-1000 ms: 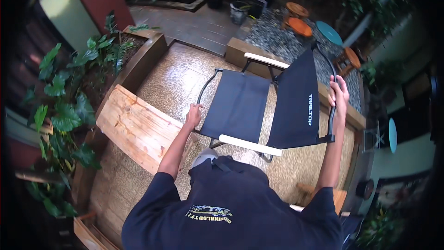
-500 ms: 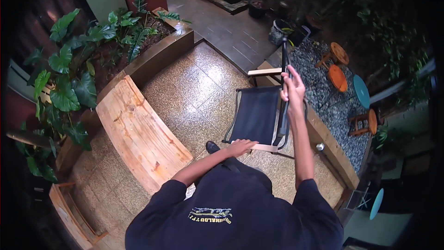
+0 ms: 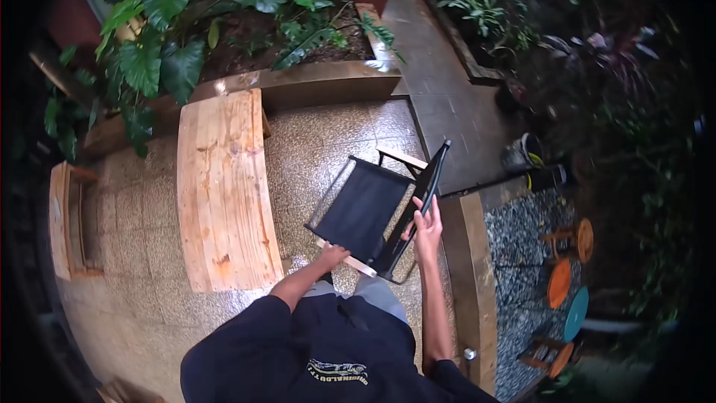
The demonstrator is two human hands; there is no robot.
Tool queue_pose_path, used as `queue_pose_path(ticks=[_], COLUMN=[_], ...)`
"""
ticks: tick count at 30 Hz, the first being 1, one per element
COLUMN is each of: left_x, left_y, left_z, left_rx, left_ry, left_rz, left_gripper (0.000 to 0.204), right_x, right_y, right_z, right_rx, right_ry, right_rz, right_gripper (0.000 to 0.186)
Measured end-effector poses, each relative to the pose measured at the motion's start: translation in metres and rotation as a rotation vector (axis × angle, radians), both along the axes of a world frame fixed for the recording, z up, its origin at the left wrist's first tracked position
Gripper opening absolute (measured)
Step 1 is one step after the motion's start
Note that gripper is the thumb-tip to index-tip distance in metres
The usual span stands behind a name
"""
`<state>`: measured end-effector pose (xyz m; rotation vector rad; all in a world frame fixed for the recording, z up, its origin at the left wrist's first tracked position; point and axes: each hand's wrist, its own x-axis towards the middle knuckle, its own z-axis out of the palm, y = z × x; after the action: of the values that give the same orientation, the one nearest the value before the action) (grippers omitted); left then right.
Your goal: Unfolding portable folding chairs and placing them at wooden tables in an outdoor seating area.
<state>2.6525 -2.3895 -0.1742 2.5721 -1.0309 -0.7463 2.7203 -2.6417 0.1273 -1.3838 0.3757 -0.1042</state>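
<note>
We have the chair [image 3: 356, 209] opened out, its back [image 3: 405, 237] raised; that much looks done, though we judge letting go is left, with 2 hands on it. Our left hand [image 3: 335, 255] lies loosely closed over 1 armrest [image 3: 362, 265]. Our right hand [image 3: 427, 233], half open, touches the back; we cannot tell how firmly. The chair sits between the table [image 3: 224, 201] and the low wall [image 3: 471, 269].

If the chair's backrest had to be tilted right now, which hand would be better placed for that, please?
Probably the right hand: it is at the backrest, while the left hand is on the nearer pale armrest.
</note>
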Motion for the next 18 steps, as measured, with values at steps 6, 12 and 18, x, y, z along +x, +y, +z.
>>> queue_pose_path(ticks=[6, 12, 18], left_x=[0.053, 0.086, 0.115], left_y=[0.045, 0.058, 0.068], left_z=[-0.08, -0.139, -0.152], left_rx=[0.165, 0.385, 0.438], left_ry=[-0.025, -0.049, 0.039], left_rz=[0.284, 0.454, 0.637], left_gripper=[0.033, 0.043, 0.042], right_x=[0.108, 0.216, 0.293], right_y=[0.004, 0.012, 0.05], right_z=[-0.082, -0.168, -0.217], right_rx=[-0.041, -0.13, -0.201], right_ry=[0.048, 0.169, 0.182], right_rz=[0.33, 0.528, 0.792], right_gripper=[0.08, 0.081, 0.083])
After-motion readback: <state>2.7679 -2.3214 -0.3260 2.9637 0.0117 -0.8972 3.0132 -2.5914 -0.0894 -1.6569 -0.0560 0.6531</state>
